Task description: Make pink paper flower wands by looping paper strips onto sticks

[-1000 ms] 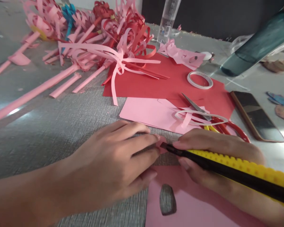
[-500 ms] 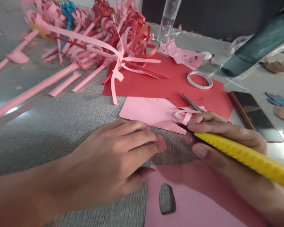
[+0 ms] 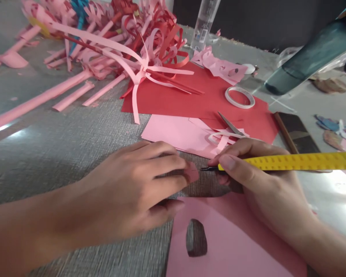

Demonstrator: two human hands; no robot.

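Pinning a small pink paper piece [image 3: 192, 174] flat against the grey bench [image 3: 75, 146], the left hand [image 3: 132, 192] lies palm down with its fingers [image 3: 167, 163] stretched forward; index and middle fingertips rest on the piece, and only its right edge shows beyond them. The thumb lies lower, touching the top edge of a pink paper sheet [image 3: 233, 246]. That sheet has a rounded cut-out hole [image 3: 196, 237], through which the bench shows.

The right hand [image 3: 259, 188] is clenched around a yellow utility knife [image 3: 291, 161], thumb pressed on the near end of the handle, other fingers curled beneath. The knife lies nearly level, handle running off to the right; its dark tip [image 3: 207, 168] points left and sits just beside the small pink piece. Whether tip and paper touch cannot be told.

Beyond the hands: a lighter pink sheet [image 3: 173, 132] overlapping a red paper sheet [image 3: 175, 98]. Scissors [image 3: 230, 124] rest on these, partly under curled pink strips [image 3: 225, 136]. A roll of tape [image 3: 240, 97] sits on the red sheet. A smartphone [image 3: 296, 132] lies at right, partly behind the knife handle. Far left: a heap of pink and red paper flowers [image 3: 118, 42] on rolled paper stems. A clear bottle [image 3: 204, 23] stands at the back.
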